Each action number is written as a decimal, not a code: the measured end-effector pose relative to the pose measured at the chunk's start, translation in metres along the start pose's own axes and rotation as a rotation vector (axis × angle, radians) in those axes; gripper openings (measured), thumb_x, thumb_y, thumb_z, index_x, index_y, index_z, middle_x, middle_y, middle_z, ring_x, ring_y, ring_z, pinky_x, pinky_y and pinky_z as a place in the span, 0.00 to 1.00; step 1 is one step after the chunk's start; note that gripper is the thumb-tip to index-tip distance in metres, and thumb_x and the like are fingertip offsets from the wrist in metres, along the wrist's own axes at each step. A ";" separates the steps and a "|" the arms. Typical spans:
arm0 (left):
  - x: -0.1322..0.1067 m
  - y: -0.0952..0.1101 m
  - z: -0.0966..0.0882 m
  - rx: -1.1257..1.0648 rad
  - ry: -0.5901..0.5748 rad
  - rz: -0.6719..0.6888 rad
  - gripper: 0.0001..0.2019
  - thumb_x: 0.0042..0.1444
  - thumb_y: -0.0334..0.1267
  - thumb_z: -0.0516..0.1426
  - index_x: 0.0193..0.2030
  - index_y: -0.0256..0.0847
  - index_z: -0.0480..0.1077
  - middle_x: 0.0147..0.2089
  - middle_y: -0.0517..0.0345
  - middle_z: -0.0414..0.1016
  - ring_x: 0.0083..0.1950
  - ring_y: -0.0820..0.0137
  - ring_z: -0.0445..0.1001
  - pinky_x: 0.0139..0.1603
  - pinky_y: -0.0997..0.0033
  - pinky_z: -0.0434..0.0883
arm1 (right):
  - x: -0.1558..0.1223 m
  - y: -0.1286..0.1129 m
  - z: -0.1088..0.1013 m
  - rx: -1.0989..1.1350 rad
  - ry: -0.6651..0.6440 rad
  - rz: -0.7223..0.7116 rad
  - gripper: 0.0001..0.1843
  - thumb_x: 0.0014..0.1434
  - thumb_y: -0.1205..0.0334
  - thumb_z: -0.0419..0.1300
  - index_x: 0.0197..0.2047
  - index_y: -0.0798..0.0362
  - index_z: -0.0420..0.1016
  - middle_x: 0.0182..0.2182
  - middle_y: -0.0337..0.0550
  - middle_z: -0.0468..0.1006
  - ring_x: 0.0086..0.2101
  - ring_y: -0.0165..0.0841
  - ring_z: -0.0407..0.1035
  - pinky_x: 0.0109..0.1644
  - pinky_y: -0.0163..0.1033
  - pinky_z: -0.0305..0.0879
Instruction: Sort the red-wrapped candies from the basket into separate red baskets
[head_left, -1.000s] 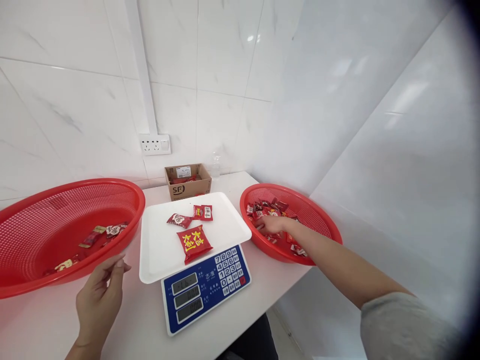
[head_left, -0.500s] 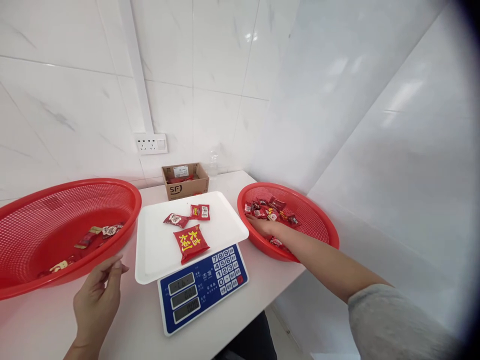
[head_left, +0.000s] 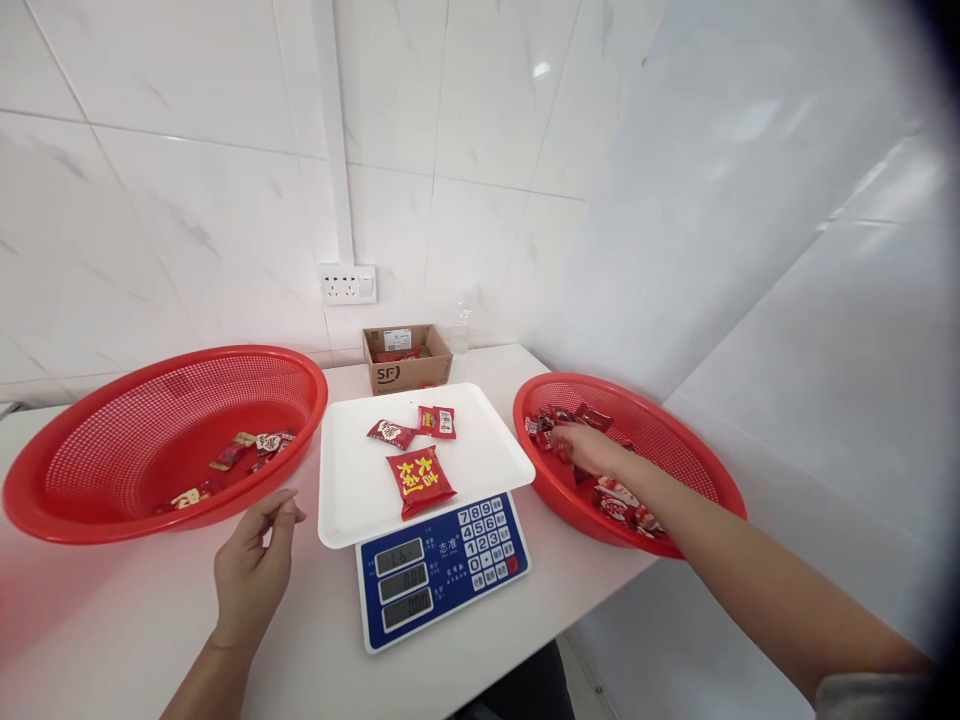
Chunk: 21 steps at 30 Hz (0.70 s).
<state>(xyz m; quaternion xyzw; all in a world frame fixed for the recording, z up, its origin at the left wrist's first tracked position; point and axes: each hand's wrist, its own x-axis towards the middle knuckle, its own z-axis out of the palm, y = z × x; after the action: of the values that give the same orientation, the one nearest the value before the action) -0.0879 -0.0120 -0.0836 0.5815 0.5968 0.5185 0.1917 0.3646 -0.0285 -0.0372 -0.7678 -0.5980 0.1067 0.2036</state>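
Reaching into the right basket (head_left: 679, 428), right hand (head_left: 583, 447) rests among sweet packets (head_left: 541, 426); grip unclear.
Left hand (head_left: 253, 565), fingers loosely apart, hovers over bare desk (head_left: 112, 640) between left basket (head_left: 90, 505) rim and scale (head_left: 442, 575).

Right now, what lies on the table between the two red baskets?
In the head view, a blue scale with a white tray stands there; three red packets lie on the tray.

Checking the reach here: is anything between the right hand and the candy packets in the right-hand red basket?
Nothing visible stands in the way. The right hand is inside the right basket, over its near rim and resting among the red packets.
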 end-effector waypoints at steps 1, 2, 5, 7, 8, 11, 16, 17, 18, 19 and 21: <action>0.000 0.000 0.000 0.002 0.000 -0.002 0.16 0.52 0.50 0.54 0.39 0.42 0.72 0.30 0.57 0.77 0.35 0.67 0.77 0.36 0.71 0.72 | 0.004 -0.002 -0.008 -0.006 0.028 -0.009 0.06 0.46 0.70 0.58 0.26 0.52 0.74 0.27 0.41 0.76 0.30 0.34 0.69 0.36 0.37 0.63; 0.000 0.001 0.000 0.004 -0.002 -0.002 0.16 0.52 0.50 0.54 0.40 0.42 0.72 0.30 0.57 0.77 0.35 0.67 0.77 0.36 0.71 0.72 | 0.007 -0.005 -0.017 -0.010 0.063 -0.013 0.07 0.46 0.71 0.57 0.28 0.52 0.74 0.30 0.42 0.76 0.31 0.35 0.69 0.38 0.38 0.63; 0.000 0.000 0.000 0.009 -0.004 0.002 0.16 0.52 0.49 0.54 0.40 0.42 0.73 0.30 0.57 0.77 0.35 0.67 0.77 0.37 0.71 0.72 | 0.014 -0.022 -0.038 0.007 0.205 -0.012 0.09 0.50 0.68 0.55 0.36 0.51 0.74 0.38 0.45 0.75 0.39 0.37 0.69 0.45 0.42 0.62; 0.000 -0.001 0.000 0.005 0.003 0.014 0.16 0.52 0.49 0.54 0.40 0.42 0.73 0.30 0.57 0.77 0.35 0.67 0.77 0.37 0.71 0.72 | 0.014 -0.041 -0.044 0.046 0.266 -0.019 0.10 0.54 0.64 0.55 0.40 0.50 0.72 0.41 0.44 0.75 0.42 0.37 0.69 0.47 0.42 0.63; 0.000 -0.002 0.001 0.003 0.005 0.021 0.16 0.52 0.49 0.54 0.41 0.42 0.73 0.30 0.56 0.77 0.34 0.67 0.77 0.37 0.71 0.73 | 0.012 -0.052 -0.044 0.092 0.272 -0.031 0.10 0.54 0.62 0.55 0.41 0.49 0.72 0.41 0.43 0.75 0.42 0.36 0.69 0.47 0.42 0.63; 0.000 -0.004 0.002 -0.001 0.008 0.040 0.16 0.53 0.49 0.54 0.41 0.41 0.72 0.30 0.56 0.77 0.34 0.67 0.77 0.36 0.71 0.73 | 0.005 -0.090 -0.029 0.358 0.163 -0.115 0.09 0.53 0.61 0.58 0.39 0.50 0.71 0.38 0.40 0.77 0.37 0.32 0.71 0.42 0.38 0.66; 0.001 -0.002 0.001 -0.010 0.010 0.062 0.16 0.53 0.49 0.53 0.40 0.40 0.72 0.29 0.56 0.76 0.33 0.68 0.76 0.34 0.72 0.73 | 0.000 -0.136 0.014 0.426 0.037 -0.220 0.06 0.52 0.64 0.58 0.36 0.50 0.71 0.36 0.39 0.76 0.33 0.31 0.71 0.40 0.39 0.66; 0.001 -0.002 0.000 -0.011 0.011 0.067 0.15 0.53 0.49 0.53 0.40 0.40 0.72 0.29 0.56 0.76 0.33 0.68 0.76 0.34 0.72 0.73 | 0.000 -0.141 0.019 0.414 0.049 -0.232 0.06 0.52 0.64 0.58 0.36 0.50 0.72 0.37 0.39 0.76 0.35 0.31 0.70 0.42 0.40 0.66; 0.002 -0.001 0.000 -0.013 0.013 0.072 0.15 0.53 0.48 0.53 0.40 0.40 0.72 0.29 0.56 0.76 0.33 0.68 0.77 0.34 0.72 0.73 | 0.001 -0.146 0.023 0.409 0.063 -0.244 0.06 0.53 0.63 0.57 0.36 0.49 0.72 0.38 0.40 0.75 0.37 0.32 0.70 0.44 0.41 0.65; 0.002 0.000 -0.001 -0.015 0.013 0.075 0.15 0.53 0.48 0.53 0.39 0.40 0.72 0.29 0.57 0.77 0.32 0.68 0.77 0.34 0.72 0.73 | 0.002 -0.150 0.025 0.409 0.073 -0.261 0.06 0.53 0.63 0.57 0.37 0.49 0.72 0.39 0.40 0.75 0.38 0.32 0.69 0.45 0.41 0.64; 0.002 0.001 -0.002 -0.016 0.013 0.075 0.15 0.53 0.47 0.53 0.40 0.40 0.72 0.28 0.57 0.77 0.32 0.68 0.77 0.34 0.72 0.73 | 0.003 -0.156 0.028 0.428 0.079 -0.301 0.07 0.54 0.62 0.57 0.39 0.48 0.72 0.41 0.39 0.75 0.41 0.32 0.69 0.47 0.41 0.64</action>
<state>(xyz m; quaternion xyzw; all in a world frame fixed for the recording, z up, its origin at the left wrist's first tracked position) -0.0896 -0.0105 -0.0815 0.5985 0.5716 0.5340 0.1732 0.2178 0.0111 0.0070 -0.6132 -0.6610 0.1691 0.3981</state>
